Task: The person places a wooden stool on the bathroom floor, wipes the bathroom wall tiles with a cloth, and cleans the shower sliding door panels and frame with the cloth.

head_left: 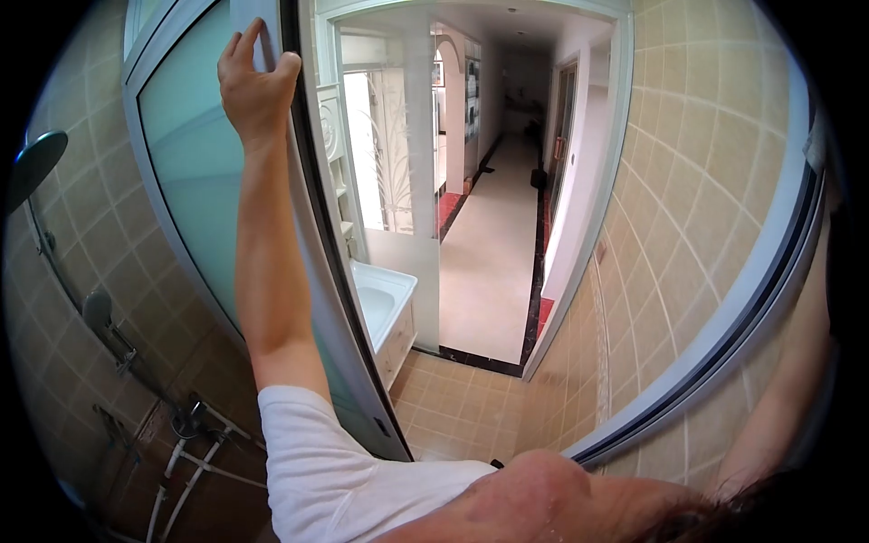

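Observation:
My left hand (258,81) is raised against the upper part of a sliding door's grey metal frame (317,208). Its fingers are stretched upward and spread, with the thumb apart on the frame's edge. Frosted greenish glass (195,127) fills the door behind my arm, which comes out of a white sleeve (312,452). At the far right my right forearm (787,407) runs up beside the other metal frame (724,353). The right hand is lost in the dark image border. A small greyish piece, perhaps cloth (815,149), shows at the top of that frame.
Through the doorway stand a white washbasin (385,294) on a cabinet, a clear glass panel (398,136) and a long pale hallway floor (493,235). Beige tiled wall (697,181) lies to the right. On the left are a shower head (41,163), a hand shower (98,308) and pipes (181,471).

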Motion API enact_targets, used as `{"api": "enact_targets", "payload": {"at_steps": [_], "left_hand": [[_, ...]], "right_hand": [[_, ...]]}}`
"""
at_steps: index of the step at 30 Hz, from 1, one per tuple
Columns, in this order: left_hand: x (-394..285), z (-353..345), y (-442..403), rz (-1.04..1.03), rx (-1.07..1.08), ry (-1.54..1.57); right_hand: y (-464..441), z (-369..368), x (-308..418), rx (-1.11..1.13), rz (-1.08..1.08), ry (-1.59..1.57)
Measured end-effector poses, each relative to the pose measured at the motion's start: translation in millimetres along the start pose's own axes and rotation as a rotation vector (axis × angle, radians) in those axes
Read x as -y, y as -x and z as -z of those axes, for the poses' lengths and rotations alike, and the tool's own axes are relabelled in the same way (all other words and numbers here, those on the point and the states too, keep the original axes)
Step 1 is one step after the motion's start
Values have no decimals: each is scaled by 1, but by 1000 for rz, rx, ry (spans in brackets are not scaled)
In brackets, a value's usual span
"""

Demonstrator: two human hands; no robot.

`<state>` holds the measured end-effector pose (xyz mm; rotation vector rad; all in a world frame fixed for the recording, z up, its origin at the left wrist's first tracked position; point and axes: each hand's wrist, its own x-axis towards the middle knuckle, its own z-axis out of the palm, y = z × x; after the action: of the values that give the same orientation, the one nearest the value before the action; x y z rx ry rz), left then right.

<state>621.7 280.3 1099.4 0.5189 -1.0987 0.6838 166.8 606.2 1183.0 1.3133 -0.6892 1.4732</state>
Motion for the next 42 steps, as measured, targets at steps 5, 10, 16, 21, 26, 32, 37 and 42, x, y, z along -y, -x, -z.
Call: {"api": "enact_targets", "payload": {"at_steps": [5,10,16,21,26,32,37,42], "left_hand": [[-3,0,0,5,2,-2],[-15,-1,0,53,9,28],[-23,-4,2,70,-6,63],[-26,-4,2,23,8,15],[20,7,14,-317,233,234],[17,9,13,-334,273,371],[10,9,1,-28,274,652],[-17,15,8,23,279,701]], "right_hand": [[3,-1,5,-98,-141,-37],[0,-1,-6,-122,-153,-222],[-3,-3,-8,-121,-199,-277],[-9,-1,-15,-110,-193,-227],[-21,21,-45,106,-302,-477],[-4,14,-49,-107,-143,-25],[-18,-7,-45,-52,-132,-274],[-11,6,-47,-13,-177,-381]]}}
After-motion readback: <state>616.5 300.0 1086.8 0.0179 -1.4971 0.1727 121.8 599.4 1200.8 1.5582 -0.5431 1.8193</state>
